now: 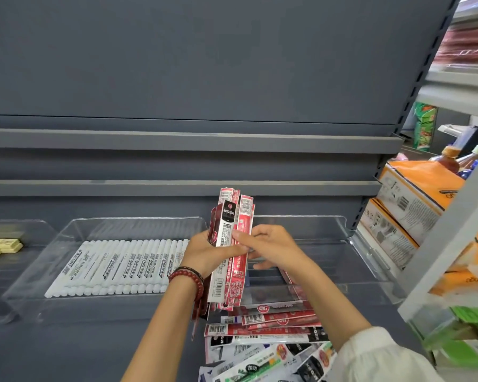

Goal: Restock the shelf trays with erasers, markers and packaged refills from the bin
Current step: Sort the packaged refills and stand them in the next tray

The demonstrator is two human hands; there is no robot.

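My left hand (pixel 204 250) grips an upright bundle of red and white refill packs (pixel 231 232) in front of the right-hand clear tray (pixel 370 255). My right hand (pixel 271 244) pinches the bundle's front pack with thumb and fingers. More refill packs (pixel 262 334) lie in a loose heap on the shelf below my arms. The middle clear tray (pixel 39 274) holds a row of several white markers (pixel 116 267). Yellow erasers (pixel 0 246) lie in the left tray.
The grey shelf (pixel 94 348) carries all three trays, with two grey shelf lips above. Orange and white cartons (pixel 409 205) and bottles (pixel 450 155) stand to the right beyond the shelf upright. A white rack post (pixel 447 232) crosses the right edge.
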